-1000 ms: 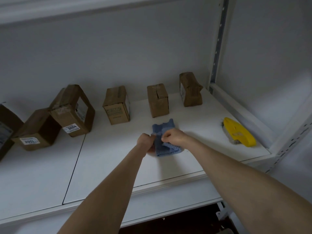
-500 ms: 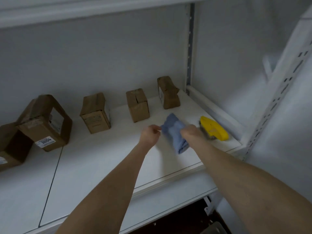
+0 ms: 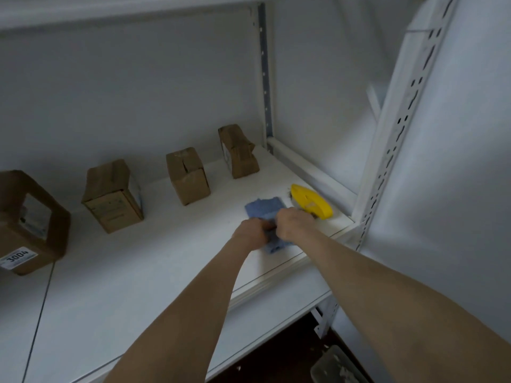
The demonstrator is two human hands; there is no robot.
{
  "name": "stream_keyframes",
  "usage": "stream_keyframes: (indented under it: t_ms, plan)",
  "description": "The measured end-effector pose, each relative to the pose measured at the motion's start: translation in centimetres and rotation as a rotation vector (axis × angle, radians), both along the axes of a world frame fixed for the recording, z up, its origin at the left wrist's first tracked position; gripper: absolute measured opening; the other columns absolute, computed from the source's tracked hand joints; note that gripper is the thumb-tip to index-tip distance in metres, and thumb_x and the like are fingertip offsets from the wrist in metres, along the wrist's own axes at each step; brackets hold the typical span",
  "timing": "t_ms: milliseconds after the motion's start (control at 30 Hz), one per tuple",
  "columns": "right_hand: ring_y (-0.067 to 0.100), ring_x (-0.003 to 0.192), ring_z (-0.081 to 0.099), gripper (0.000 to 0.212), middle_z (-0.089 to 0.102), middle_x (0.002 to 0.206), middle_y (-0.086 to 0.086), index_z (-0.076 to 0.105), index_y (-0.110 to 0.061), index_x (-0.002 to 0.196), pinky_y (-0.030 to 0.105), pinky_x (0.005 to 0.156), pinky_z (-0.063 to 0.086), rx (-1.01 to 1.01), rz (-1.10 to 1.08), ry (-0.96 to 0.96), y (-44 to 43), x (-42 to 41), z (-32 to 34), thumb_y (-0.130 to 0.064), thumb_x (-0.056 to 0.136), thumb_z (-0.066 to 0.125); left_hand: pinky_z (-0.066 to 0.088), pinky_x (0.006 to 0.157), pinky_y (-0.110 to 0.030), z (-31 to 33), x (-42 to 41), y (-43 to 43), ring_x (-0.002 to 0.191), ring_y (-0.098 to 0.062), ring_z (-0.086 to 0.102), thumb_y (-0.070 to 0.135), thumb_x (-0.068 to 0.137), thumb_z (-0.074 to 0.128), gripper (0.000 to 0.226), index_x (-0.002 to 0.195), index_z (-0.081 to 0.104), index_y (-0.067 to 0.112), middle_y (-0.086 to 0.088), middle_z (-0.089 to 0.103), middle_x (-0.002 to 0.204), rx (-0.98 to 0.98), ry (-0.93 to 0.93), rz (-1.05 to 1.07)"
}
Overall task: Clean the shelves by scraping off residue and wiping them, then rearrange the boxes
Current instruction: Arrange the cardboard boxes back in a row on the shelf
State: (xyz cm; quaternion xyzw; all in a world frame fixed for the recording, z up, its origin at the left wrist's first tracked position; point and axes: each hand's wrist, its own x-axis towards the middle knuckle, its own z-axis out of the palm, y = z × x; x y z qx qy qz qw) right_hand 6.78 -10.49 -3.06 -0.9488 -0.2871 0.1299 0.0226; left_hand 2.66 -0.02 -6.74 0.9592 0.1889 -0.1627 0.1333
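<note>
Left hand (image 3: pixel 250 234) and right hand (image 3: pixel 293 225), fingers clamped on a blue cloth (image 3: pixel 265 207) on the shelf (image 3: pixel 138 272); yellow scraper (image 3: pixel 312 201) just beside the cloth; cardboard boxes (image 3: pixel 188 175) behind it

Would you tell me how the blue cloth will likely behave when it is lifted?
The blue cloth is bunched between the left hand and right hand, so it probably droops limply. It looks thin, so likely light.

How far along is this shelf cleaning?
Scraping seems done: the yellow plastic scraper lies put down. In hand: the left hand and right hand both grip the blue cloth on the white shelf, for wiping. Left: the brown cardboard boxes along the back await rearranging.
</note>
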Motion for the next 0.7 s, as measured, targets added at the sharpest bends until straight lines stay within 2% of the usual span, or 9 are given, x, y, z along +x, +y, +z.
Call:
stream_keyframes:
  t_ms: [133,200,300,400,533,600,700]
  plan:
    - [0.026,0.117,0.056,0.03,0.059,0.126,0.011,0.057,-0.009,0.123,0.033,0.089,0.048,0.001,-0.031,-0.037,-0.6,0.1,0.1,-0.018,0.095,0.053,0.042,0.073,-0.027,-1.0,0.7,-0.8,0.097,-0.021,0.061,0.04,0.089,0.051,0.033,0.115,0.062,0.023,-0.003,0.065,0.113,0.038,0.003,0.019]
    - [0.025,0.119,0.054,0.031,0.057,0.129,0.012,0.056,-0.007,0.126,0.032,0.092,0.047,0.008,-0.044,-0.049,-0.6,0.0,-0.2,-0.016,0.096,0.053,0.04,0.071,-0.027,-1.6,0.7,-0.9,0.092,-0.022,0.06,0.042,0.089,0.05,0.033,0.113,0.062,0.023,-0.004,0.065,0.11,0.067,-0.026,0.034]
    - [0.025,0.124,0.049,0.036,0.05,0.135,0.014,0.049,-0.005,0.132,0.032,0.097,0.044,0.029,-0.037,-0.048,-0.5,-0.1,-0.4,-0.015,0.097,0.049,0.039,0.074,-0.027,-1.6,0.5,-1.2,0.099,-0.025,0.059,0.036,0.091,0.048,0.031,0.115,0.06,0.021,-0.007,0.063,0.114,0.094,-0.063,0.036]
    - [0.026,0.124,0.048,0.04,0.046,0.137,0.015,0.046,-0.005,0.135,0.032,0.097,0.043,0.023,-0.04,-0.026,-0.4,0.0,-0.4,-0.016,0.097,0.049,0.042,0.078,-0.029,-1.2,0.2,-1.4,0.101,-0.025,0.058,0.033,0.091,0.05,0.031,0.118,0.059,0.02,-0.005,0.062,0.116,0.035,-0.076,0.076]
    - [0.028,0.124,0.047,0.042,0.042,0.139,0.016,0.044,-0.005,0.137,0.033,0.099,0.043,-0.003,-0.035,0.008,-0.3,0.3,-0.3,-0.016,0.097,0.049,0.041,0.069,-0.027,-0.9,0.1,-1.4,0.085,-0.019,0.056,0.04,0.089,0.051,0.036,0.12,0.06,0.022,-0.005,0.064,0.114,-0.024,-0.068,0.097]
    - [0.029,0.125,0.044,0.043,0.04,0.139,0.017,0.044,-0.005,0.137,0.034,0.1,0.043,0.005,-0.033,0.015,-0.1,0.2,-0.1,-0.018,0.097,0.05,0.041,0.069,-0.027,-0.9,0.0,-1.6,0.083,-0.019,0.053,0.035,0.09,0.051,0.033,0.115,0.062,0.017,-0.008,0.064,0.112,-0.042,-0.099,0.102]
    - [0.03,0.122,0.046,0.039,0.042,0.135,0.016,0.05,-0.007,0.132,0.037,0.096,0.045,0.068,-0.003,-0.003,0.2,0.1,0.1,-0.019,0.095,0.052,0.047,0.079,-0.032,-0.5,-0.6,-1.9,0.098,-0.026,0.059,0.024,0.09,0.052,0.024,0.107,0.063,0.013,-0.01,0.062,0.111,-0.032,-0.208,0.158]
